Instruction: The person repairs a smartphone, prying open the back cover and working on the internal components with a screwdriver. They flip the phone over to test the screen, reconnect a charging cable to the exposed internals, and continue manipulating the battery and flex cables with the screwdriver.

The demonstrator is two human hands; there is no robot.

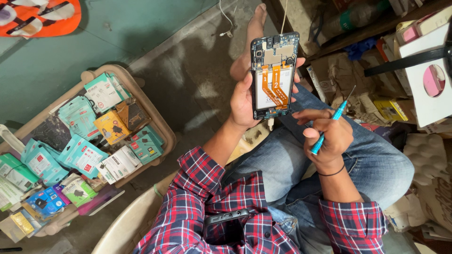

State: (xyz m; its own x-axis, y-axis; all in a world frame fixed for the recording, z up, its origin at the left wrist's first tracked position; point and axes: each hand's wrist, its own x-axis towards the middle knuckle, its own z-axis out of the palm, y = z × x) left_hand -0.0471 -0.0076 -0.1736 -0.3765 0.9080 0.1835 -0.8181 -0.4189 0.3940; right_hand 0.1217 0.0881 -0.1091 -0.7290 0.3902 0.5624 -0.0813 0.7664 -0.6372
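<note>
My left hand [242, 101] holds an opened phone [274, 75] upright, its back cover off, with the circuit board, a white battery and orange flex cables showing. My right hand [329, 136] sits just right of the phone's lower end and grips a thin blue screwdriver [332, 120], its metal tip pointing up and to the right, away from the phone. A cable hangs from the phone's lower end. Both arms wear red plaid sleeves, and blue jeans cover my crossed legs below. A dark phone back cover [226, 217] lies against my shirt.
A beige tray [155, 117] on the left holds several small boxed and packeted phone accessories. Cluttered shelves with cardboard boxes [376, 99] and a white box [426, 80] stand at the right. A white cable [228, 21] lies on the grey floor beyond my bare foot [252, 35].
</note>
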